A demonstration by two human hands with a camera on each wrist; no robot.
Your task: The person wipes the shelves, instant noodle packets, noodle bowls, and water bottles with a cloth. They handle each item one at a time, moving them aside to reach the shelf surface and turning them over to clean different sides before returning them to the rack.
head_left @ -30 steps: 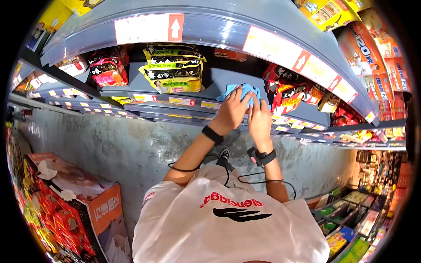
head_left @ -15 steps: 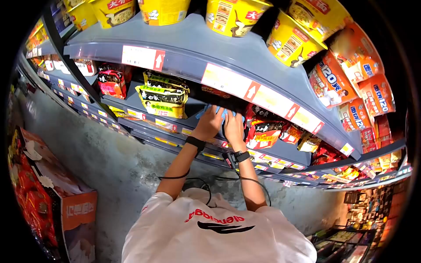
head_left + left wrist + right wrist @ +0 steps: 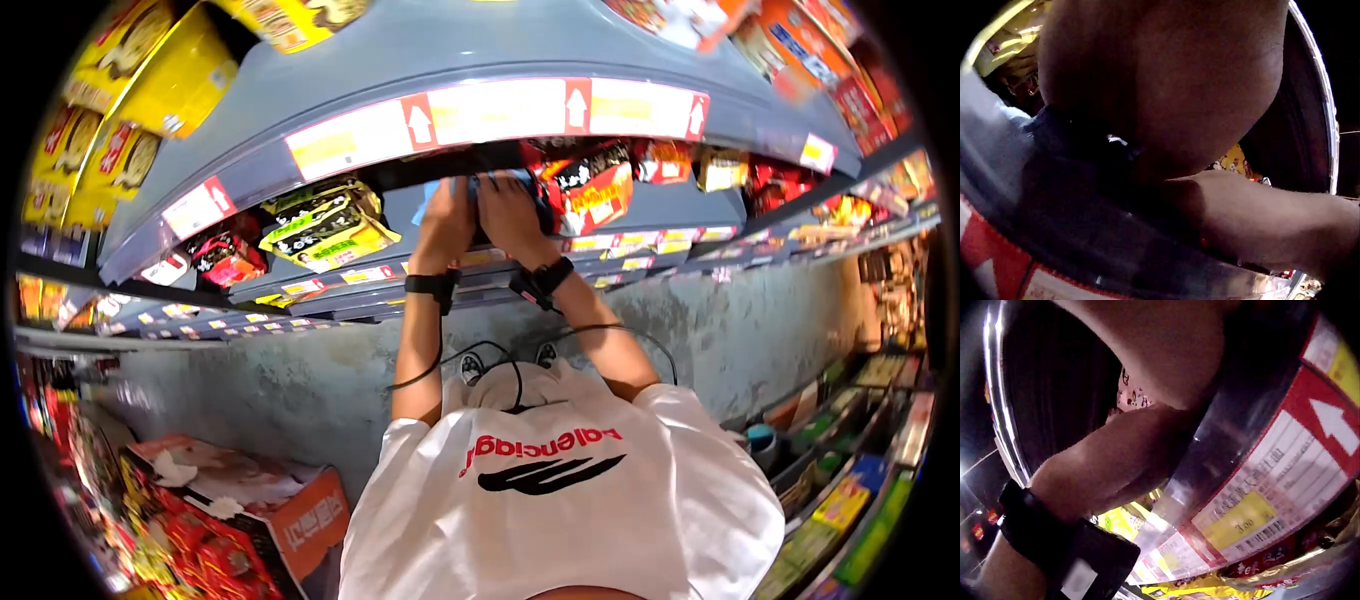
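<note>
My left hand (image 3: 447, 228) and right hand (image 3: 513, 218) reach side by side onto a grey shelf, beneath the price-tag edge of the shelf above. Both hold a crumpled blue cloth (image 3: 428, 200) against the shelf surface, their fingers largely covering it. To the right of my right hand stand red and black noodle packets (image 3: 592, 190). Yellow, green and black noodle packets (image 3: 330, 228) lean to the left of my left hand. In the left wrist view a bit of the blue cloth (image 3: 1015, 117) shows past the dark back of my hand; the fingertips are hidden there.
Close above my hands runs the upper shelf's tagged edge (image 3: 510, 113). Yellow noodle tubs (image 3: 180, 75) stand on that shelf at left, with orange packs (image 3: 800, 45) at right. An orange carton (image 3: 305, 525) stands on the floor (image 3: 330, 390) behind at left.
The view swings, bringing my hands and the blue cloth nearer the red noodle packets, further in under the upper shelf. Both hands stay on the cloth.
</note>
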